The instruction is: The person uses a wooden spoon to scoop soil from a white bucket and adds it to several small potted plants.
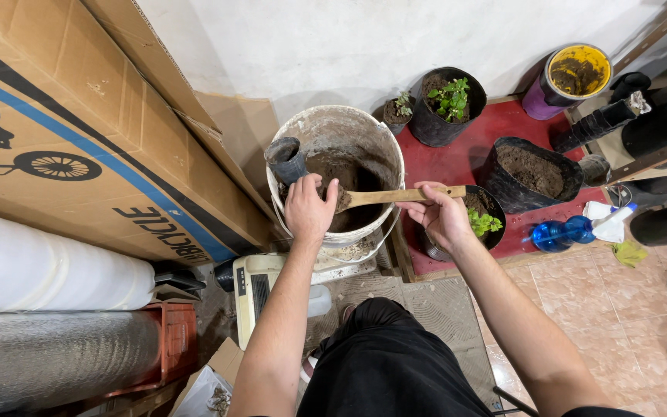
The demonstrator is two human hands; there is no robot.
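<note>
Nearest the camera are the person's dark trousers (384, 363), with a cream-coloured plastic appliance (260, 289) on the floor just this side of the white bucket (337, 127), which serves as the landmark here.

The left hand (308, 207) rests on the near rim of the bucket, fingers curled over the edge into the soil (353, 181); it has hold of the rim or of earth just inside, though which cannot be told. The right hand (443, 216) sits just right of the bucket, its grip closed around the handle of a wooden spoon (391, 197). The spoon's long axis runs nearly level, left to right: the bowl end lies inside the bucket against the soil, just beside the left hand's fingertips, and the handle reaches out over the right rim into the right hand. So the spoon's working end is nearer the left hand and its handle nearer the right.

The bucket is round, its plastic wall crusted with pale dried mud; the soil inside is dark and damp-looking. A grey tube-like piece (285, 158) stands at its left rim.

Right of the bucket, on a red board (465, 158), are soft black grow bags: one with a leafy seedling (484, 222) under the right hand, one filled with bare soil (530, 171), and beyond it a pot with small green plants (449, 100). A blue spray bottle (569, 230) lies further right. Left of the bucket leans a large cardboard box (79, 131).
</note>
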